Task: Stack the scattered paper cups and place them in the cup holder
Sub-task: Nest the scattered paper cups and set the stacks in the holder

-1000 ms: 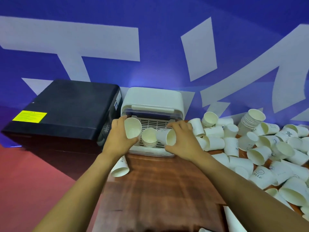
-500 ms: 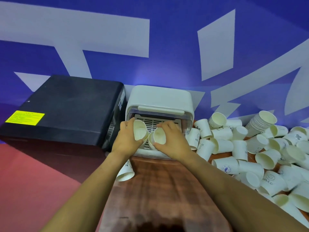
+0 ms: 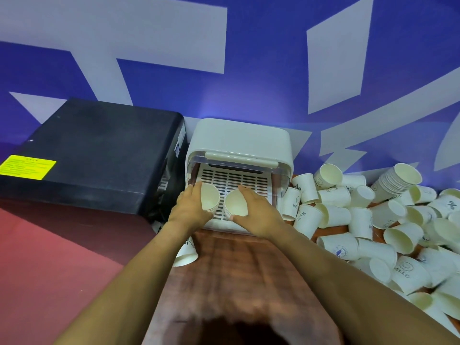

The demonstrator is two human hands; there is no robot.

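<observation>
Cup holder [image 3: 239, 143]: 1. Cup stacks inside it: 2 [image 3: 209, 199] [image 3: 235, 205]. Black box [image 3: 94, 155]: 1. Loose cups [image 3: 348, 225] on table: several dozen, too many to count exactly.

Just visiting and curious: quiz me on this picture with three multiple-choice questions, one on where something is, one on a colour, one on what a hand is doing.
1. Where does the loose cup pile lie relative to the cup holder?
A. to its right
B. on top of it
C. to its left

2. What colour is the label on the black box?
A. red
B. yellow
C. green

3. What is the left hand doing?
A. resting flat on the table
B. gripping a cup stack
C. pointing at the wall

Answers:
1 A, the cups are heaped right of the holder.
2 B, the sticker is bright yellow.
3 B, its fingers curl round nested cups on the holder's tray.
</observation>
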